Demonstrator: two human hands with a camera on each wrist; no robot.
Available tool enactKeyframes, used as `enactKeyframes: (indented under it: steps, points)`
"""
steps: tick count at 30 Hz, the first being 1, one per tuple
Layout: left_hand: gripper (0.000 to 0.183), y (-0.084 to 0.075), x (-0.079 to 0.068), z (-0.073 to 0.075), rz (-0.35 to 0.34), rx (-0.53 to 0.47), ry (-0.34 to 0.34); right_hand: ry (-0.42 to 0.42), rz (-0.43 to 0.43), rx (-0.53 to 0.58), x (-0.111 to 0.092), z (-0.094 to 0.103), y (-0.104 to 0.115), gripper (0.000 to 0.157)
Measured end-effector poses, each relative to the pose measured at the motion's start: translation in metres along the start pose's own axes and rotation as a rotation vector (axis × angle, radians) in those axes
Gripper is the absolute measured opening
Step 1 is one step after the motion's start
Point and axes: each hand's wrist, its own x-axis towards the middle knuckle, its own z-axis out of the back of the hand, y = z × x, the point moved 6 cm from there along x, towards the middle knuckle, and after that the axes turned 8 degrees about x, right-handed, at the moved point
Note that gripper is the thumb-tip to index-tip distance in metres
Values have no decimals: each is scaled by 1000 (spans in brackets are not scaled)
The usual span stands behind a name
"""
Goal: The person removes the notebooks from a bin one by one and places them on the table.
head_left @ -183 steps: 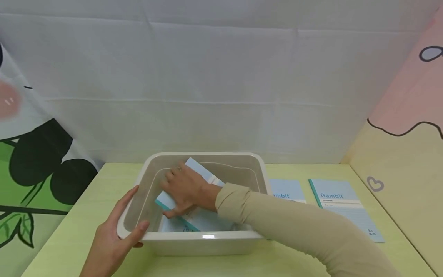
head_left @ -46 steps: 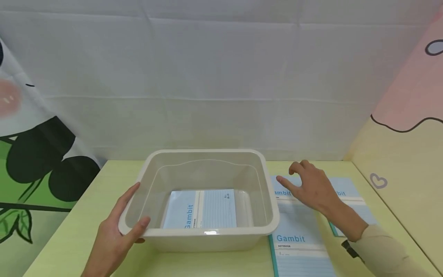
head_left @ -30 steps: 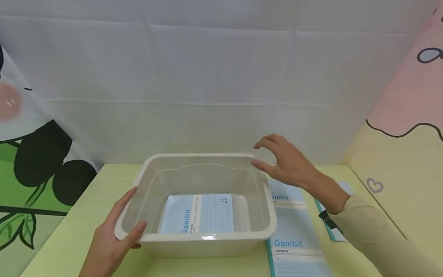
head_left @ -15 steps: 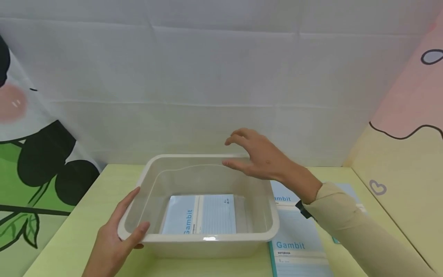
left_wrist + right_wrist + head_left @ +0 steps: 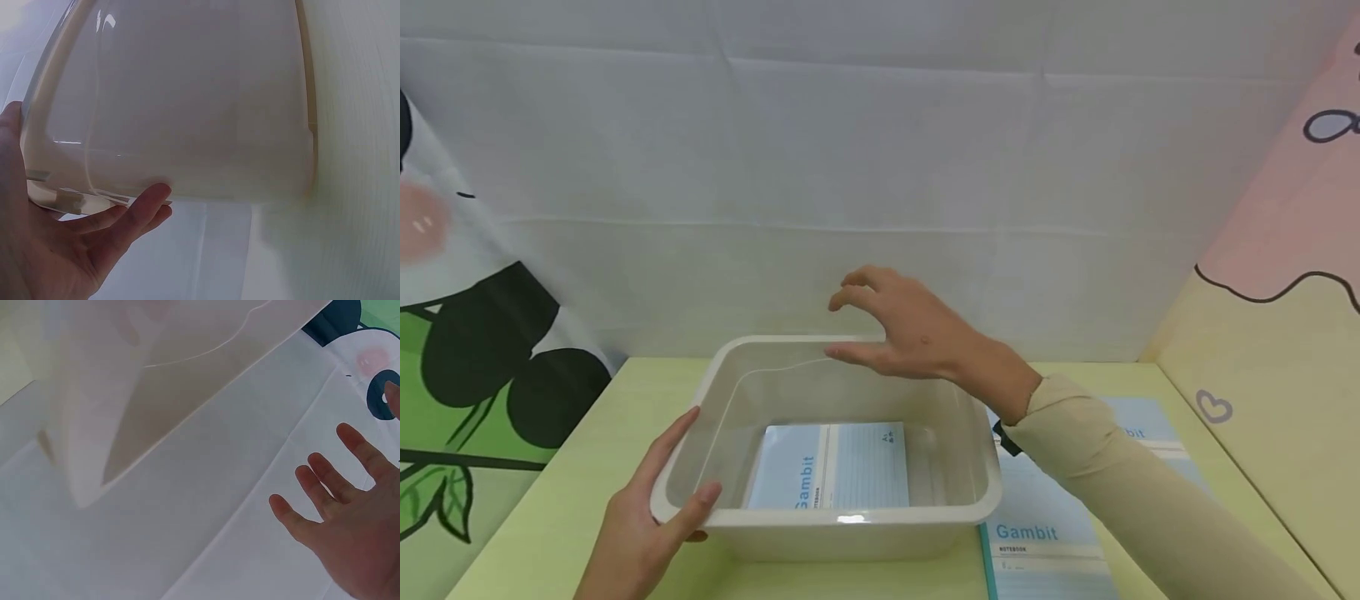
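A pale plastic basin (image 5: 842, 517) stands on the table, with a light-blue Gambit notebook (image 5: 865, 467) lying flat on its bottom. My left hand (image 5: 636, 512) grips the basin's near-left corner; in the left wrist view, the thumb and fingers of this left hand (image 5: 81, 244) close round its rim. Above the back of the basin hovers my right hand (image 5: 917, 329), holding nothing, thumb apart from the loosely bent fingers. The right wrist view shows that right hand (image 5: 362, 525) with spread fingers, clear of the basin wall (image 5: 187, 394).
To the basin's right, Gambit notebooks (image 5: 1045, 508) lie on the yellow table (image 5: 535, 517), partly hidden by the right forearm and the basin. Another notebook (image 5: 1150, 412) lies farther right. A white cloth (image 5: 880, 150) hangs behind, with printed panels at both sides.
Earlier my right hand was inside the basin on a tilted notebook; that notebook is now out of its grasp. Since then the hand has swept left from over the table notebooks. My left hand stayed put.
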Motion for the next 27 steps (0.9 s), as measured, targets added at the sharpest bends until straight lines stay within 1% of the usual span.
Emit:
enactKeyframes:
  steps: [2,4,6,11,14,18,19,22,27]
  points:
    - [78,1,0,0,2,-2,7,9,9,2,4,-4,4,47]
    - [78,1,-1,1,-11,-4,1,18,20,-1,9,-8,9,46]
    - [78,2,-1,2,-10,-5,4,29,48,-8,14,-12,15,45]
    - [78,5,0,2,27,6,22,58,110,-56,25,-19,29,45]
    - [78,3,0,2,13,6,9,69,113,-67,30,-23,32,46]
    - [78,-3,-2,4,-36,0,-27,95,118,-62,34,-32,37,47]
    - [78,-4,-2,4,-39,2,-30,104,125,-58,35,-34,38,47]
    - [78,-5,-2,5,-42,11,-31,150,140,-48,38,-44,42,48]
    - [78,-5,-2,4,-30,12,-19,251,154,-55,40,-61,44,50]
